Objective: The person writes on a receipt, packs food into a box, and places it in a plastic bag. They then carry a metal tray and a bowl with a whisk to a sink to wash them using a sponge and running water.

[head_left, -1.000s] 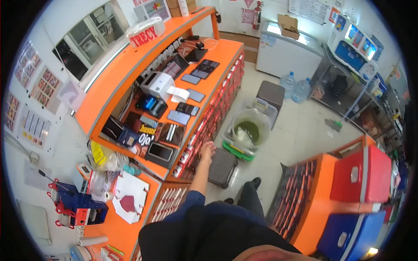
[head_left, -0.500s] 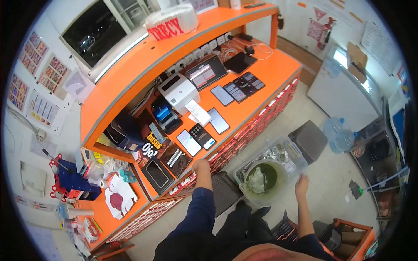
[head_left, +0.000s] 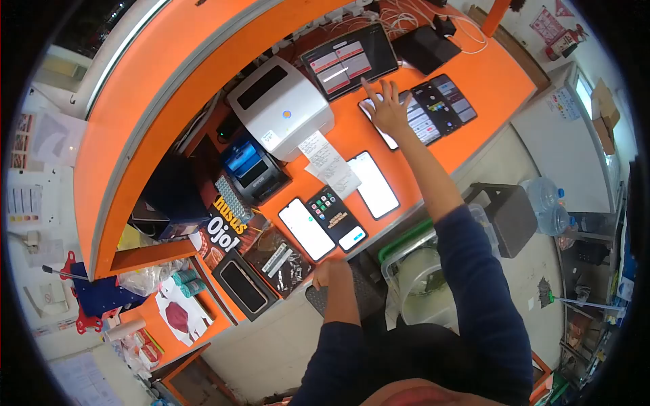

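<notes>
My right hand [head_left: 389,108] reaches across the counter with its fingers spread. It covers part of a phone with a lit screen [head_left: 388,139], and one fingertip is at the lower edge of the tablet [head_left: 349,62]. My left hand [head_left: 333,273] is at the counter's front edge, fingers curled into a loose fist. Just beyond it lie a white-screened phone [head_left: 307,229] and a dark-screened phone [head_left: 337,218]. Another bright phone [head_left: 376,186] lies between my hands, beside the paper strip [head_left: 332,166] hanging from the white label printer [head_left: 281,105].
Right of my right hand are more phones [head_left: 443,105] and a black tablet [head_left: 426,49]. A small printer [head_left: 254,172] and a boxed phone [head_left: 244,284] are on the left. Below the counter stand a clear tub [head_left: 423,277], a dark bin [head_left: 504,216] and water bottles [head_left: 545,203].
My right hand has risen from beside the floor tub to the phones near the tablet. My left hand stays at the counter edge. The view has moved closer over the counter.
</notes>
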The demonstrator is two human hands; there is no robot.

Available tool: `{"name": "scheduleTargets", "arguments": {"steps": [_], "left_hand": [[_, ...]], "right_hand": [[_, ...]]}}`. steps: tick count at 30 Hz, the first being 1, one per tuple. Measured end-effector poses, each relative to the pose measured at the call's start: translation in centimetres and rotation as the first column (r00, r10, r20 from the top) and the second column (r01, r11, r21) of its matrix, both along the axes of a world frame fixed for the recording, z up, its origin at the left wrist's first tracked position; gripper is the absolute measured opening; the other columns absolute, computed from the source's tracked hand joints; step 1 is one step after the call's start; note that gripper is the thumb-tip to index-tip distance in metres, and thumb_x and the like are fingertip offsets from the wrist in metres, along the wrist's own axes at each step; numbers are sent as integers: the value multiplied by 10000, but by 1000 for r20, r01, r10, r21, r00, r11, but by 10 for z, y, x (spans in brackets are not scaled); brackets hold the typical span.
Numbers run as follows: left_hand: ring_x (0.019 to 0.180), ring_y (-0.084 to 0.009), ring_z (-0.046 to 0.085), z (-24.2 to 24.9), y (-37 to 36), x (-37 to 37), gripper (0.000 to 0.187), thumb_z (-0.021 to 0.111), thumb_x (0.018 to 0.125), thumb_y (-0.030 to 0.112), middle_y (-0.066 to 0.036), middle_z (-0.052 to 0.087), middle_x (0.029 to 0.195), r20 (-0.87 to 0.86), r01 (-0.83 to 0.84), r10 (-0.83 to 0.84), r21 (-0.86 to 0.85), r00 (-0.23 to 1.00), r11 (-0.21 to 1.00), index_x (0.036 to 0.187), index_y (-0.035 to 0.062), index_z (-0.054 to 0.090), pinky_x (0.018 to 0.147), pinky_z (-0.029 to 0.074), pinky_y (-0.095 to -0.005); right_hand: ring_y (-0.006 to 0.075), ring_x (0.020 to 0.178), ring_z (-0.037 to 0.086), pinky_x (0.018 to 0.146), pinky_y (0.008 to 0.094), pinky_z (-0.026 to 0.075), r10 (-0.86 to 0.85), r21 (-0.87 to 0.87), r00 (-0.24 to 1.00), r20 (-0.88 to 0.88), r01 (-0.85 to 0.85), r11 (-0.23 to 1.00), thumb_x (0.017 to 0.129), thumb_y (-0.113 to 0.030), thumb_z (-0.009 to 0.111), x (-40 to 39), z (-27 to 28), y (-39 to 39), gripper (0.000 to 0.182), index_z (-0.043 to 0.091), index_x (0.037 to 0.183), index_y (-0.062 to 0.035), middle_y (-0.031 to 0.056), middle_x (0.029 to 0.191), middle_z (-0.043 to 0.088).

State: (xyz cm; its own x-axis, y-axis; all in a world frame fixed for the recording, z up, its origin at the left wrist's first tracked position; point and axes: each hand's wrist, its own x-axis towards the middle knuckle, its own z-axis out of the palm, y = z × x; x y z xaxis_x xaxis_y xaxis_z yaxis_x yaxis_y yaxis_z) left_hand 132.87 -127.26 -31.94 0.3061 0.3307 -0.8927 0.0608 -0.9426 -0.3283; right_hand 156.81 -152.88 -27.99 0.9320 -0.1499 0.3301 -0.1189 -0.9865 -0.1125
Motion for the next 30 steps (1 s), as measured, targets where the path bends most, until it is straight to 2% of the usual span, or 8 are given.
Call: {"name": "scheduleTargets", "arguments": {"steps": [5,7,9,12,16,22,28,30], "left_hand": [[962,-233,607,-9,11,-3,333,517,847,346,-35,662,1011,-64,-104,103,-10,993,995,1068,129,640,840,409,-564],[943,-288,622,35,-3,3,241,596,785,164,-62,633,1105,47,28,-27,-23,999,999,1004,142,692,601,500,-529],[1021,-164,595,23,5,6,438,329,915,324,-69,626,1123,-200,-35,27,-38,979,999,1175,56,559,962,364,-452],[1030,-184,588,5,8,7,405,370,902,309,-65,617,1137,-215,-81,79,1,973,997,1163,75,573,931,379,-469],[1047,-223,575,-18,11,8,346,452,876,279,-59,601,1166,-238,-160,171,68,956,985,1140,112,601,870,408,-502],[1072,-282,555,-35,13,9,285,574,836,234,-49,577,1210,-243,-256,281,133,928,958,1105,168,643,778,453,-551],[1048,-282,578,31,-3,-9,306,568,846,218,-48,574,1216,126,-68,66,15,990,998,1138,145,624,849,460,-500],[1019,-267,589,-34,16,-14,298,539,866,211,-52,588,1187,166,-87,72,80,983,993,1142,134,619,806,489,-443]], "right_hand": [[346,1362,132,938,752,107,-148,-88,971,-186,134,987,914,-575,215,49,-25,7,576,78,1432,-364,141,1474,172],[335,1370,114,941,749,103,-241,-153,950,-200,213,965,907,-597,172,55,-33,8,584,63,1433,-367,131,1484,151],[329,1374,103,940,750,102,-258,-149,940,-223,229,962,903,-607,157,61,-34,7,590,60,1433,-367,119,1491,131],[342,1361,133,931,755,100,-273,-169,943,-190,243,955,899,-613,189,62,-35,7,609,75,1437,-349,142,1471,171],[363,1255,267,879,731,152,-227,210,962,149,194,958,921,-539,301,21,13,20,603,119,1443,-301,215,1342,299],[256,828,451,766,362,364,-137,653,912,386,-166,739,918,-204,487,-168,93,29,391,443,1258,-17,127,872,472],[172,424,487,429,307,385,-214,756,969,-121,230,613,824,-62,576,-465,106,51,220,532,1040,-53,81,654,585],[201,421,526,420,329,408,-306,713,920,-244,384,587,824,-87,581,-557,106,43,197,531,1013,-69,93,615,591]]}}
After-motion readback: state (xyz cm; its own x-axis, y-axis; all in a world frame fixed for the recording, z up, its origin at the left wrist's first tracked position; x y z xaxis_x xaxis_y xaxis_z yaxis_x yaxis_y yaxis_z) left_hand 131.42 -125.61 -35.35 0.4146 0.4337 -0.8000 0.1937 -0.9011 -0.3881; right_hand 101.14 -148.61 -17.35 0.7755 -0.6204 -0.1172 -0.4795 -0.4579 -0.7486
